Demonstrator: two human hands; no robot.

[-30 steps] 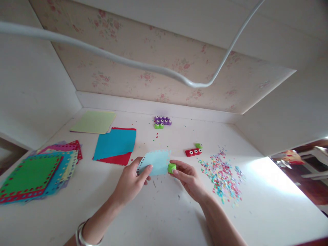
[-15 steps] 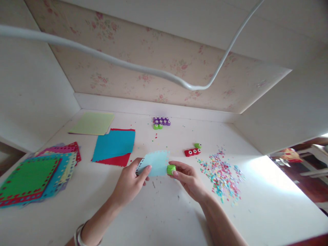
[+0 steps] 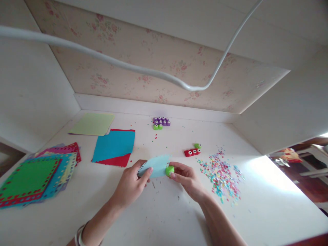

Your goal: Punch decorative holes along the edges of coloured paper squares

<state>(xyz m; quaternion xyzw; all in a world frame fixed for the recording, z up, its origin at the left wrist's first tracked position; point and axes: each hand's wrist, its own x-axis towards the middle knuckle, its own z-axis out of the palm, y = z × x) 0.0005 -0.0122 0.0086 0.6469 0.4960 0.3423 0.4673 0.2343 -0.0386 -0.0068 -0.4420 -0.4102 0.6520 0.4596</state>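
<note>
My left hand [image 3: 132,182] pinches the left, hole-punched edge of a light blue paper square [image 3: 156,165] held just above the white table [image 3: 159,212]. My right hand [image 3: 187,179] is closed round a small green paper punch [image 3: 169,170] that sits on the paper's right edge, thumb on top. The sheet is tilted nearly flat between the two hands.
A stack of punched coloured sheets [image 3: 33,174] lies at the left, with a teal sheet over a red one [image 3: 114,146] and a pale green sheet [image 3: 92,123] behind. Purple and green punches [image 3: 161,122] sit at the back, red and green ones [image 3: 192,151] mid-right, beside confetti [image 3: 221,176].
The blue paper has tipped down flatter between my hands, and the green punch has shifted slightly left along its edge. Both hands keep their grip.
</note>
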